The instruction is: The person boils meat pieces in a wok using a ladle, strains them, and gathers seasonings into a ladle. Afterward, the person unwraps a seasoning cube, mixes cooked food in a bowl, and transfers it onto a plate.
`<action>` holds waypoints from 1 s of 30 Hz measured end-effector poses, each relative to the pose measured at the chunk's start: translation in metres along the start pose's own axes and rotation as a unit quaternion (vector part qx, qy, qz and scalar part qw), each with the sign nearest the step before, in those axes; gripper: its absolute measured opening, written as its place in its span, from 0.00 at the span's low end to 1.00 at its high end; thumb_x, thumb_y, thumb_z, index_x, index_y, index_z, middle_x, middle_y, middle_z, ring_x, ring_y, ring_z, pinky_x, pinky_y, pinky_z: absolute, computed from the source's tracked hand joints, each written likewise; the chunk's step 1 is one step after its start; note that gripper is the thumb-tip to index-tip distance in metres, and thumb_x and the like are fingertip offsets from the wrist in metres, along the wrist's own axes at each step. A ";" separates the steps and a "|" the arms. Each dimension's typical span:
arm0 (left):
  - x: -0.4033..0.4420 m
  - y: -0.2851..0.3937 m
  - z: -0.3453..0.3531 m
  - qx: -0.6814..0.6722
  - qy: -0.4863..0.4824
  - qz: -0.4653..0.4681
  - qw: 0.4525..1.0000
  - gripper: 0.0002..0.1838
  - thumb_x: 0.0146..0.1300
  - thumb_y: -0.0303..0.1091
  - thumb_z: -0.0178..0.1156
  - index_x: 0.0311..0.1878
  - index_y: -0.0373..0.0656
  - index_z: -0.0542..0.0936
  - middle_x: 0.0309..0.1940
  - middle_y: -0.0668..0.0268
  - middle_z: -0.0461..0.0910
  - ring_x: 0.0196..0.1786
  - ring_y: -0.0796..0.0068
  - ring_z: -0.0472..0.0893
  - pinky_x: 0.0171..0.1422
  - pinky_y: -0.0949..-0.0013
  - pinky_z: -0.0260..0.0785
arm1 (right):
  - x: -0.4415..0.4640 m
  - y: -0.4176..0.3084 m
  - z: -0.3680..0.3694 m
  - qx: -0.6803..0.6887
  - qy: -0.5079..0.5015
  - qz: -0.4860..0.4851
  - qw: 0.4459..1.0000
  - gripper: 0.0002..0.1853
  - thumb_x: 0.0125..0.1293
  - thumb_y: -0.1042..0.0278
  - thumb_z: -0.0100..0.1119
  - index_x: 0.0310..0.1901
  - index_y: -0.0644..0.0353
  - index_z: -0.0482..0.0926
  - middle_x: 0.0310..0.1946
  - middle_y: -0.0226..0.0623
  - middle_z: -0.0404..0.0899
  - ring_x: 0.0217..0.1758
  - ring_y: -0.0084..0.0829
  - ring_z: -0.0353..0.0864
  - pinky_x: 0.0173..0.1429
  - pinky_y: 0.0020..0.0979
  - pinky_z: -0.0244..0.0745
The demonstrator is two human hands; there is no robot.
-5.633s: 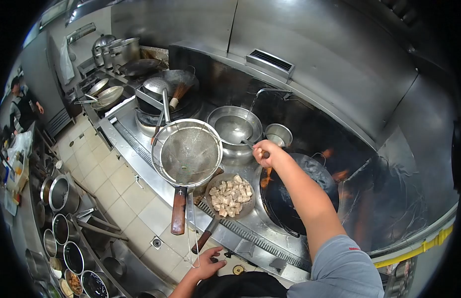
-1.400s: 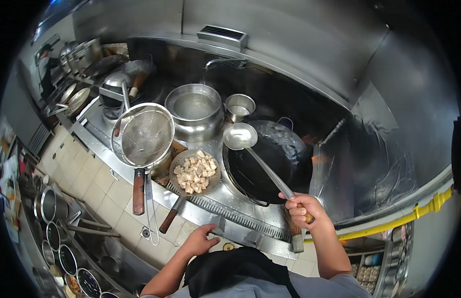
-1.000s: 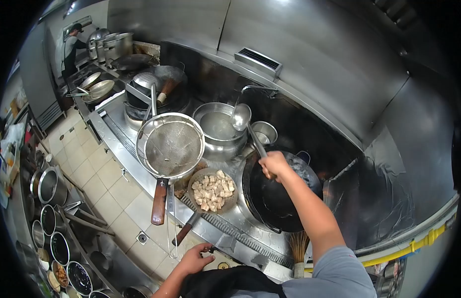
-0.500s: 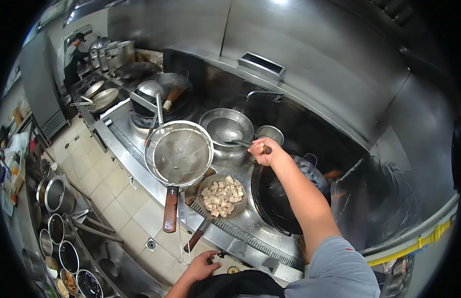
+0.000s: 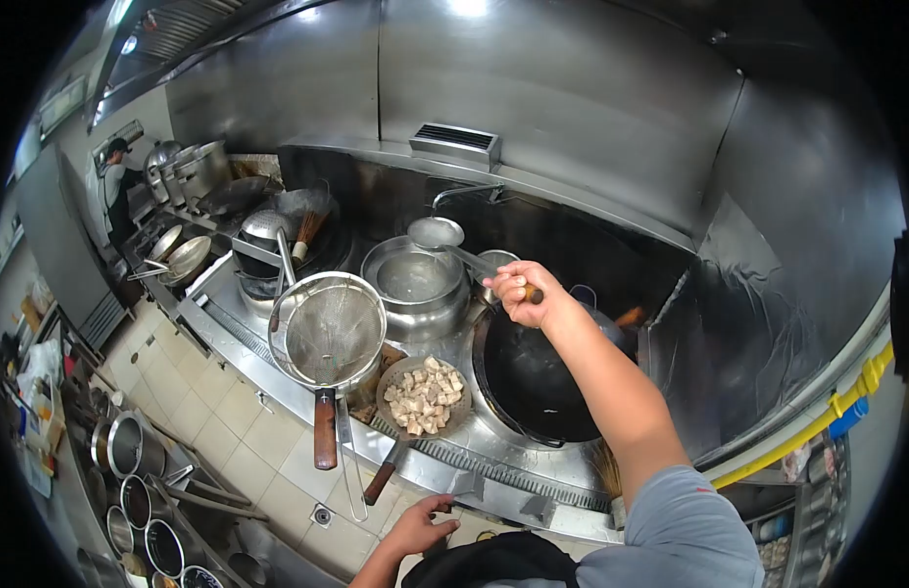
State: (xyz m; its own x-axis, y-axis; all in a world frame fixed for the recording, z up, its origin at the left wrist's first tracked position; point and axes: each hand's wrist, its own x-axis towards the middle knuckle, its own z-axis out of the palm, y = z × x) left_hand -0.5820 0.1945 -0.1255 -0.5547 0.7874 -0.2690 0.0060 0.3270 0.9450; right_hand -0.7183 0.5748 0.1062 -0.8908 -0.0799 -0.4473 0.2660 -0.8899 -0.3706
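Left of the wok (image 5: 538, 377), near side: left hand (image 5: 420, 529) hovering, fingers loosely open, empty. Farther back: ladle (image 5: 436, 233) hanging by the pot's (image 5: 420, 321) far edge, shaft running leftward from gripping fingers. At the wok's far-left edge: right hand (image 5: 525, 294), nearer, clasping its handle.

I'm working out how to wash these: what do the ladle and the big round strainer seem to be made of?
Ladle: smooth metal, probably stainless steel, from its silvery sheen; its brown grip end looks like wood.
Strainer: silvery metal rim and fine wire mesh, likely steel, from the see-through weave.
Strainer handle: reddish-brown, probably wood; whether varnished or bare, I can't tell.
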 end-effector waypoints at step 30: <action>0.004 -0.021 -0.034 -0.010 0.094 -0.067 0.993 0.31 0.56 0.40 0.68 0.62 0.41 0.74 0.50 0.55 0.81 0.55 0.65 0.79 0.59 0.64 0.70 | -0.192 0.069 -0.108 -0.655 0.366 -0.249 0.612 0.11 0.60 0.73 0.60 0.43 0.69 0.75 0.17 0.38 0.72 0.14 0.28 0.72 0.18 0.32 0.64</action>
State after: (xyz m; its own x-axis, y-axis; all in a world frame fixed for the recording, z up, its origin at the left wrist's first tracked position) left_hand -0.6124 0.1734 -0.1397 -0.6943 0.6257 -0.3555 -0.0934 0.4115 0.9066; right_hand -0.4889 0.5773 0.0789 -0.7059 0.7037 -0.0809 0.5229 0.4407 -0.7296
